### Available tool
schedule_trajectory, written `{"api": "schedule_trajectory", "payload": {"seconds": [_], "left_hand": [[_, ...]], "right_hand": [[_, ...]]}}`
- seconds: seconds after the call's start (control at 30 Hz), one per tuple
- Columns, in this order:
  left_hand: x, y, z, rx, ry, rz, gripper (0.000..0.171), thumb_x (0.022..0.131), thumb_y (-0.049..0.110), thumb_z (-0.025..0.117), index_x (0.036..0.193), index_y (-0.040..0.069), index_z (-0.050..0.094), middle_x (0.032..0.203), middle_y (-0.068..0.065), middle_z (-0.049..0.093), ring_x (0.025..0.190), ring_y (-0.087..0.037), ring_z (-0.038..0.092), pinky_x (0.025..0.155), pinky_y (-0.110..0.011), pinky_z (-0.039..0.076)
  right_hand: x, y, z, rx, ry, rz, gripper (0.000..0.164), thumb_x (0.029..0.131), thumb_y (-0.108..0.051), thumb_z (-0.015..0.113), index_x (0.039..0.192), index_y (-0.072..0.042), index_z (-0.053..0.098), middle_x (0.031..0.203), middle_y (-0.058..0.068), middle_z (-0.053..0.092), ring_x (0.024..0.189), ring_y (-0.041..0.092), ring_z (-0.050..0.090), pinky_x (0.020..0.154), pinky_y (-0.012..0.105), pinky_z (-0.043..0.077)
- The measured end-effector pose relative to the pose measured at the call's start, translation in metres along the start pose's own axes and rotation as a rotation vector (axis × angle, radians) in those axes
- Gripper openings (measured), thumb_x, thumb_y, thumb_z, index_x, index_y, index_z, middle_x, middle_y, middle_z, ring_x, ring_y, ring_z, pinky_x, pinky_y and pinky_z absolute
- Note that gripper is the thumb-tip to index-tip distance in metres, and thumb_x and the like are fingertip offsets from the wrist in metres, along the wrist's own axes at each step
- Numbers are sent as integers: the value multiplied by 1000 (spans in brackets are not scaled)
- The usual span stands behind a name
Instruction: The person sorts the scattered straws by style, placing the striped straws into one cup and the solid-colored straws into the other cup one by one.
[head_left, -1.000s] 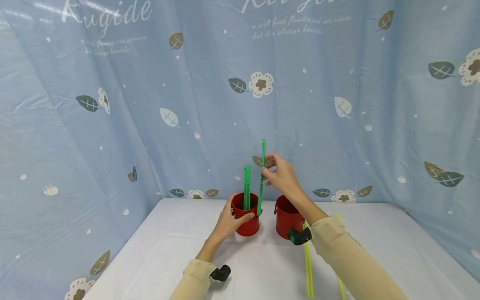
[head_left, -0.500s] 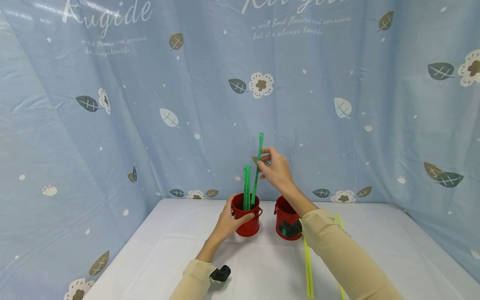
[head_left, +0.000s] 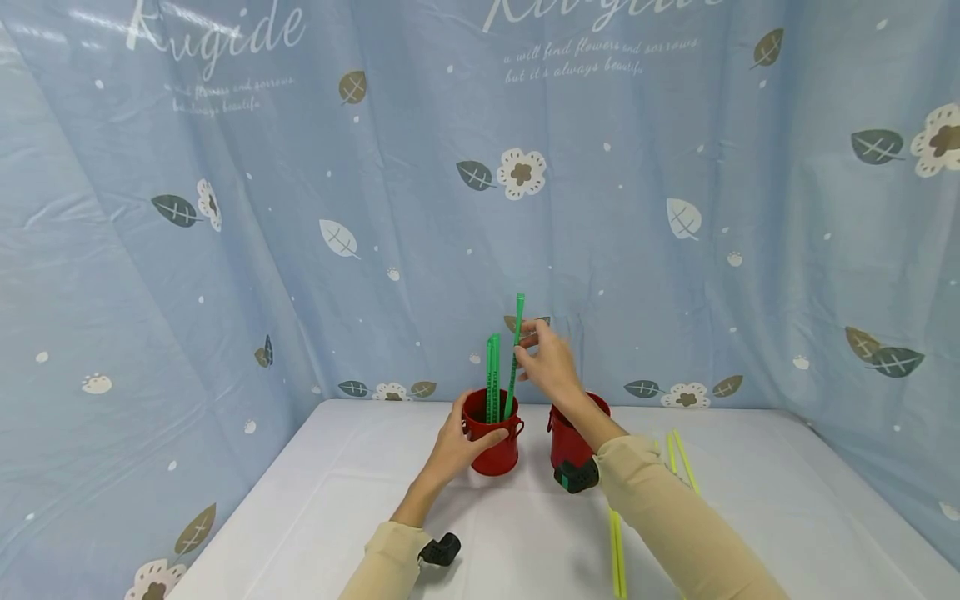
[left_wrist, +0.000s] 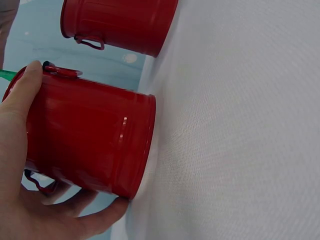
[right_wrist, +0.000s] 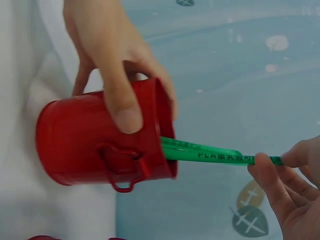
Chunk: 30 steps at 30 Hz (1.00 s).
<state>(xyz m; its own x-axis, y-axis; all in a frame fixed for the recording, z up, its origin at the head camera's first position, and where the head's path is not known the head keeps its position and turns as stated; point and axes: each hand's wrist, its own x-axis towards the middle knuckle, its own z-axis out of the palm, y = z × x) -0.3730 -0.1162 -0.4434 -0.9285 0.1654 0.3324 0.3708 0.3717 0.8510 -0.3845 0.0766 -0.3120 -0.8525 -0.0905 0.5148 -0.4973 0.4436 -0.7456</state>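
Left bucket: on the worktop, left of the right bucket
Right bucket: on the worktop, partly behind the right forearm
Standing straws: in the left bucket
Held straw: lower end in the left bucket, right of the standing straws
Loose sticks: on the worktop, before and right of the right bucket
Curtain: behind the worktop

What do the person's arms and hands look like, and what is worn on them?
The left hand and right hand are without gloves. The left sleeve and right sleeve are plain beige and end before the wrists. Near the left cuff sits a small black device; near the right cuff, another black device, with a green patch.
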Motion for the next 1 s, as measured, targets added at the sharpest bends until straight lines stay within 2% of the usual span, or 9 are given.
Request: {"api": "schedule_trajectory", "payload": {"seconds": [0.3,0.5,0.7,0.8,1.0], "left_hand": [[1,-2,1,1,-2,1,90,82,46,76,153,24,25,145,-4,47,130,-28,49,102,-51,49],[0,-1,1,-19,2,12,87,84,37,77,152,24,25,145,-7,48,130,-31,50,102,-54,48],[-10,21,-5,-25,-24,21,84,87,28,74,153,13,24,146,-17,46,130,-37,49,103,-56,47],[-14,31,-9,-19,-40,33,82,88,27,73,152,11,25,145,-19,46,129,-38,49,102,-54,48],[-16,34,-11,-20,-44,37,82,88,27,73,152,11,25,145,-19,46,130,-38,49,103,-55,47]], "right_hand": [[-9,12,14,-36,-6,44,34,95,-8,62,128,-5,55,103,17,69,63,27,70,52,28,57],[-14,18,22,-22,-21,58,34,94,-6,63,127,-4,55,101,17,68,66,31,70,54,32,59],[-18,21,30,-6,-47,63,35,94,-5,62,128,-2,54,100,16,68,64,29,69,50,26,57],[-20,22,33,-4,-56,71,35,94,-6,63,127,-4,54,101,17,68,62,28,69,51,29,57],[-21,23,38,-25,-50,82,35,93,-7,64,126,-5,55,101,17,69,57,22,68,51,30,58]]}}
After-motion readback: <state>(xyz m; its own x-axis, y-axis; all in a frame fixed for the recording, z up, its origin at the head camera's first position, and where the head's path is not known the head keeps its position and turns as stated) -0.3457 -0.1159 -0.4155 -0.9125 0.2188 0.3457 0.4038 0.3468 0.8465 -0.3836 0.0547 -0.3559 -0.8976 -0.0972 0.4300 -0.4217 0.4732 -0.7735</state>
